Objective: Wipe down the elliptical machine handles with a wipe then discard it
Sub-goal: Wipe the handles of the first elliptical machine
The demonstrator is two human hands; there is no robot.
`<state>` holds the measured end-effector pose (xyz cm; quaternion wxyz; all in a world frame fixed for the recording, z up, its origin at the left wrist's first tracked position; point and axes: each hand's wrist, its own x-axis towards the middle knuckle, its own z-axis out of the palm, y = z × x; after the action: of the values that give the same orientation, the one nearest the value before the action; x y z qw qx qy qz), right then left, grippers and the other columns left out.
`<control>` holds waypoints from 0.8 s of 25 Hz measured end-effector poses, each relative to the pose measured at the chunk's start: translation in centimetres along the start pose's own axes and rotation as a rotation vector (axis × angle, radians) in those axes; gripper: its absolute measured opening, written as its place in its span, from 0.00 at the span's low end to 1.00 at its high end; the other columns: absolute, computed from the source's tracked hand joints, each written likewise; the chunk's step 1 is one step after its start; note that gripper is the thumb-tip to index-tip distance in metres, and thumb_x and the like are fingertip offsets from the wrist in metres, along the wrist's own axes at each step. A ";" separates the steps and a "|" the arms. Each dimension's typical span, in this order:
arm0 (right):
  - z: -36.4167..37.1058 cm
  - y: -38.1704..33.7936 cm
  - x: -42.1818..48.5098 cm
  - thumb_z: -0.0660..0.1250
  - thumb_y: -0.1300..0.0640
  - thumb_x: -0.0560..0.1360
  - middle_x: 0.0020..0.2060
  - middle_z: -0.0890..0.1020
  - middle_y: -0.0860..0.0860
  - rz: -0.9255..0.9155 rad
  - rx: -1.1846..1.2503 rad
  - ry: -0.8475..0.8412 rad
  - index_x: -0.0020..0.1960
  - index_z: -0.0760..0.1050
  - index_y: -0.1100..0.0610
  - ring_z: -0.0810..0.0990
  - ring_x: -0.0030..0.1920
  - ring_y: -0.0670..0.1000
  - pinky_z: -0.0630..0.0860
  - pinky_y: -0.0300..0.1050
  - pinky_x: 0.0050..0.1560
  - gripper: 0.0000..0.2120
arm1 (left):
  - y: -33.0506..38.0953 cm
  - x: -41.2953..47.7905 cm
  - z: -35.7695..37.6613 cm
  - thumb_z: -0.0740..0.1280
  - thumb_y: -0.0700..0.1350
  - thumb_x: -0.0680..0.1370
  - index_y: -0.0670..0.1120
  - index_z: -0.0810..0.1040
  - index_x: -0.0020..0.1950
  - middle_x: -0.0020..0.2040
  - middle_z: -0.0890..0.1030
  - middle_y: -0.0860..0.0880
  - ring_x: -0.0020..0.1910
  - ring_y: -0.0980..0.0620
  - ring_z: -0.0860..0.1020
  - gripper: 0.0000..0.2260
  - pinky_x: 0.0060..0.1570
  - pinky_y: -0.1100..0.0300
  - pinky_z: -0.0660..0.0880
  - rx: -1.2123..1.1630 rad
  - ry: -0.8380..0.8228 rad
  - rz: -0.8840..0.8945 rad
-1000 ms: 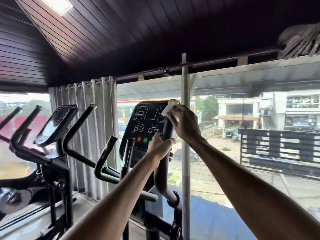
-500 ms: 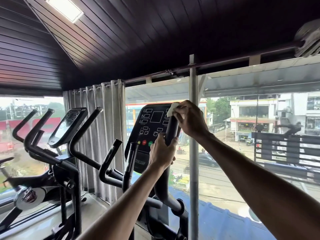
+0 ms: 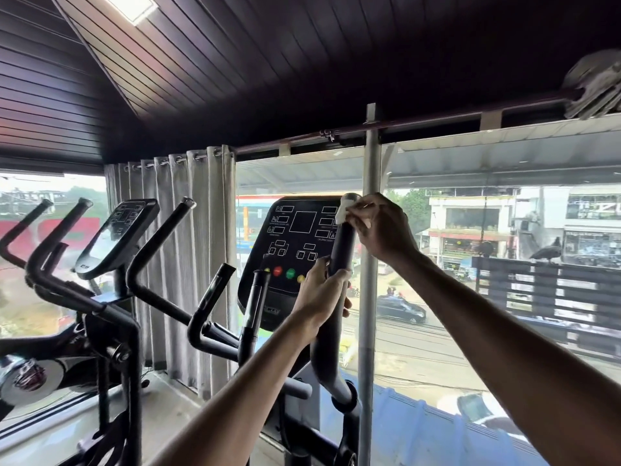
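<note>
Compared with half a second ago, the wipe (image 3: 340, 215) sits a touch lower on the handle (image 3: 343, 245), so the handle's rounded tip now shows bare above it. Both hands otherwise keep their places on the bar, and the whole scene has drifted slightly rightward in view. White and bunched, the wipe is pressed against the upper end of the black handle on its 9 o'clock side, just under the tip. The right hand (image 3: 381, 232) reaches in from 4 o'clock, its fingers curled over and pinching the wipe against the bar, the back of the hand toward the camera. Lower on the same handle, at 6 o'clock from the wipe, the left hand (image 3: 319, 297) grips the shaft with fingers and thumb wrapped around it, its forearm coming up from 7 o'clock. At 9 o'clock of the handle stands the elliptical's dark console (image 3: 295, 237), with white outlined panels and a row of red, green and yellow buttons partly hidden by the left hand. A second handle (image 3: 256, 297) rises at 9 o'clock of the left hand, untouched. Further toward 9 o'clock a grey curtain (image 3: 188, 237) hangs by the window, and beyond it another machine (image 3: 116, 237) stands with its own console and curved bars. A grey window post (image 3: 369, 314) runs upright just behind the gripped handle, at its 3 o'clock, and a dark car (image 3: 400, 310) is on the street outside.
</note>
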<state>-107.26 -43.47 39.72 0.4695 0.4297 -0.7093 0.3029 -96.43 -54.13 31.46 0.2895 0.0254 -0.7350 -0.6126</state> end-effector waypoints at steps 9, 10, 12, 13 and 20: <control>0.3 -1.8 2.2 0.71 0.62 0.76 0.49 0.82 0.55 -0.064 -0.257 -0.080 0.48 0.86 0.59 0.81 0.50 0.56 0.75 0.42 0.52 0.05 | -2.1 -0.1 0.0 0.68 0.52 0.78 0.49 0.73 0.47 0.34 0.78 0.48 0.25 0.46 0.76 0.08 0.29 0.52 0.76 -0.167 -0.034 -0.002; 0.7 -2.5 2.9 0.69 0.62 0.76 0.47 0.81 0.56 -0.064 -0.327 -0.140 0.46 0.86 0.61 0.80 0.49 0.57 0.76 0.44 0.51 0.06 | -2.1 -0.2 0.0 0.68 0.52 0.79 0.49 0.73 0.47 0.33 0.78 0.48 0.24 0.46 0.76 0.08 0.29 0.52 0.76 -0.178 -0.032 0.001; 1.4 -3.8 3.0 0.69 0.62 0.76 0.43 0.82 0.58 -0.190 -0.414 -0.275 0.43 0.85 0.64 0.79 0.48 0.59 0.76 0.48 0.52 0.08 | -2.1 -0.6 -0.3 0.69 0.52 0.78 0.49 0.75 0.49 0.33 0.78 0.48 0.25 0.45 0.77 0.08 0.30 0.51 0.78 -0.203 -0.059 -0.002; 1.4 -3.8 2.9 0.69 0.60 0.77 0.43 0.82 0.57 -0.231 -0.425 -0.331 0.44 0.86 0.63 0.79 0.49 0.58 0.76 0.49 0.53 0.09 | -2.1 -0.6 -0.4 0.69 0.52 0.78 0.49 0.76 0.50 0.34 0.79 0.47 0.26 0.45 0.77 0.08 0.30 0.51 0.78 -0.215 -0.069 0.000; 1.7 -5.5 -1.6 0.71 0.56 0.77 0.50 0.80 0.53 0.144 -0.363 0.106 0.47 0.86 0.54 0.75 0.51 0.57 0.72 0.45 0.47 0.05 | -1.9 -1.1 -0.7 0.70 0.50 0.80 0.50 0.77 0.51 0.36 0.80 0.46 0.26 0.48 0.78 0.05 0.27 0.53 0.79 -0.238 -0.061 0.019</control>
<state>-102.70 -46.88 37.78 0.5531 0.2696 -0.7555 0.2252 -95.82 -54.76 29.37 0.2738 -0.0348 -0.6656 -0.6934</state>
